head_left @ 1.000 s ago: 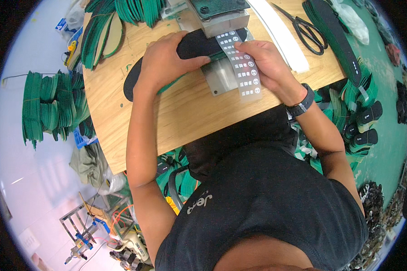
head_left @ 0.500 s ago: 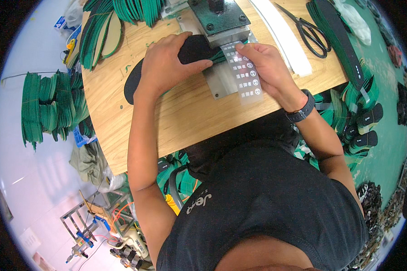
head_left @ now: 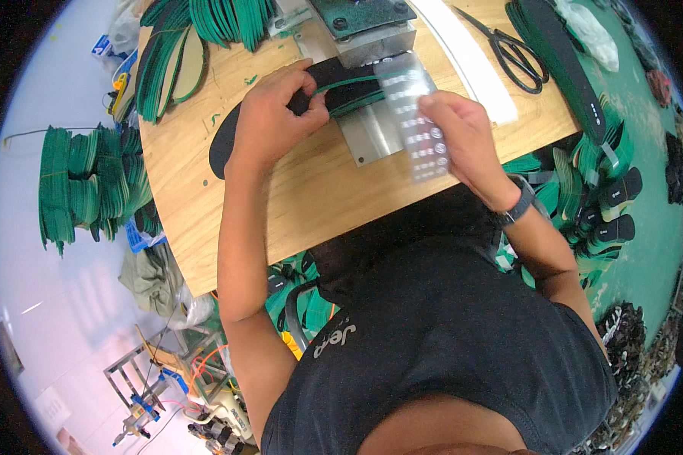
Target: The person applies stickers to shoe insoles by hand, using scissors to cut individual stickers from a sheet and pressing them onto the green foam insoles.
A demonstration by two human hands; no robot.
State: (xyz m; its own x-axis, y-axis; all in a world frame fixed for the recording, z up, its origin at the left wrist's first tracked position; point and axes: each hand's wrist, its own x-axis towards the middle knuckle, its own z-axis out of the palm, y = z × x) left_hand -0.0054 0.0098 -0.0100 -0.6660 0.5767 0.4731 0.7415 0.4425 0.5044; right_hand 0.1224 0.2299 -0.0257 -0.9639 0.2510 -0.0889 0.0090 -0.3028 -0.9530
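Note:
Black insoles with green edges (head_left: 345, 74) lie in a small stack across a metal plate (head_left: 368, 136), their far end by the press head (head_left: 376, 45). My left hand (head_left: 273, 117) is over their left part, thumb and fingers closed at the edge of the upper insole. A small white print shows on the black surface beside the press block. In my right hand (head_left: 467, 140), pinched between thumb and fingers, is a clear film strip with rows of white prints (head_left: 417, 125). The film is blurred by motion and hangs over the plate's right side.
Black scissors (head_left: 517, 61) and a curved white strip (head_left: 478, 68) lie right on the wooden table (head_left: 303, 205). Green insole bundles (head_left: 231, 19) sit at the far left, with a long black insole stack (head_left: 561, 68) along the right edge. More stacks (head_left: 91, 182) stand beyond the table's left side.
My right hand has drawn the film strip away from the press block, toward me and to the right. My left thumb and fingers have closed nearer together, and more green insole edge shows.

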